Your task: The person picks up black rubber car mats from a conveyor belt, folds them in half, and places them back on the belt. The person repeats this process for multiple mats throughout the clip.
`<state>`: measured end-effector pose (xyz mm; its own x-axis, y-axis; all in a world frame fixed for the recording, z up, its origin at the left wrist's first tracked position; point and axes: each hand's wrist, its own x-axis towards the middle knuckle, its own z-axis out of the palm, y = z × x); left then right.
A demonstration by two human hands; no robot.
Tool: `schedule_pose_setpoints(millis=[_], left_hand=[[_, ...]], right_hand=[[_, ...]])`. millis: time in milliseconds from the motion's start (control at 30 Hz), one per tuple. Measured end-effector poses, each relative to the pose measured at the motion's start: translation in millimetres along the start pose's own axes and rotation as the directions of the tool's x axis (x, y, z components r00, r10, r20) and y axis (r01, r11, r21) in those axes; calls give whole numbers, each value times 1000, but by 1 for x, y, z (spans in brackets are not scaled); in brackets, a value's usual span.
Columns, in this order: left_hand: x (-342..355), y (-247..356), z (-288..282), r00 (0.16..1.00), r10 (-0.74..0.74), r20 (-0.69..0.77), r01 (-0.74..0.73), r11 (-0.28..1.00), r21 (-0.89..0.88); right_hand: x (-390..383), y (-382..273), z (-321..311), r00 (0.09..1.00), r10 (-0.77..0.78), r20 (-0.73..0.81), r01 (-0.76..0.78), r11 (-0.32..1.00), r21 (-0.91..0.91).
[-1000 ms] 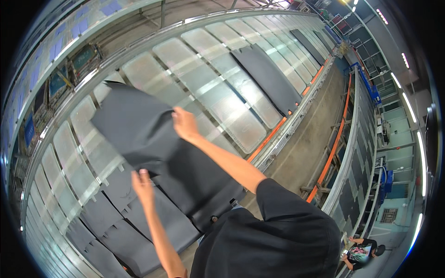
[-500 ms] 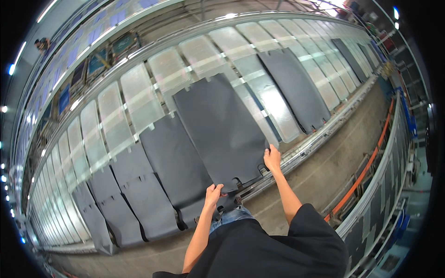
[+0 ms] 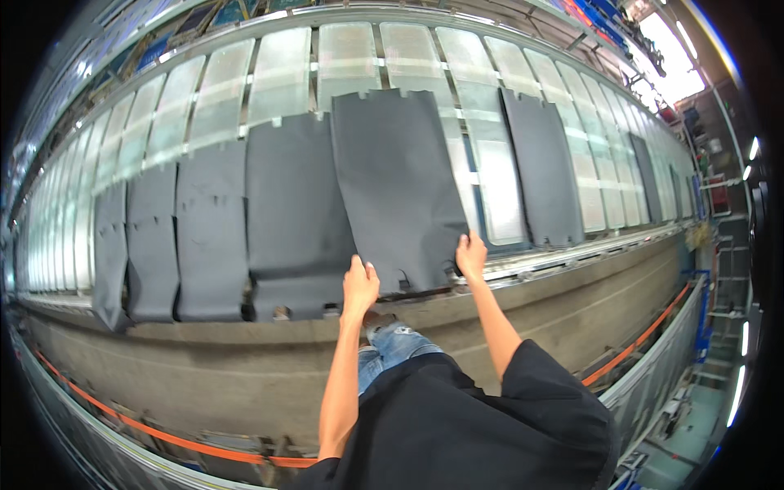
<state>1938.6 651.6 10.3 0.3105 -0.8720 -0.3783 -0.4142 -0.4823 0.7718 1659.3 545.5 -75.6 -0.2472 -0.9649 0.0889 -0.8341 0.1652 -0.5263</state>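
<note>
A long dark grey flexible sheet (image 3: 400, 180) with small notches along its ends lies across a row of pale glassy panels (image 3: 351, 49). At its near edge, my left hand (image 3: 359, 286) is closed on the left corner. The right corner is pinched in my right hand (image 3: 471, 255). Small cutouts show in the sheet's near end between my hands. Directly to the left, a similar grey sheet (image 3: 290, 200) lies alongside, its border meeting or lapping the held one; which, I cannot tell.
Further left, several more grey sheets (image 3: 211, 253) hang over the near edge. Another sheet (image 3: 545, 171) lies right, beyond a bare strip of panels. A metal rail (image 3: 572, 257) edges the panel row. An orange strip (image 3: 204, 445) runs along a second line behind me.
My view has turned, so the panel row appears more level. Both hands keep hold of the same sheet's near corners.
</note>
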Motion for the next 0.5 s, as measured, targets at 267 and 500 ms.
schedule_pose_setpoints(millis=[267, 500], left_hand=[[-103, 195, -21, 866, 457, -203, -495, 842, -215], [-121, 286, 67, 713, 681, -168, -700, 679, -221]], right_hand=[[23, -79, -166, 974, -223, 46, 207, 952, 226], [76, -14, -277, 976, -189, -106, 214, 916, 341]])
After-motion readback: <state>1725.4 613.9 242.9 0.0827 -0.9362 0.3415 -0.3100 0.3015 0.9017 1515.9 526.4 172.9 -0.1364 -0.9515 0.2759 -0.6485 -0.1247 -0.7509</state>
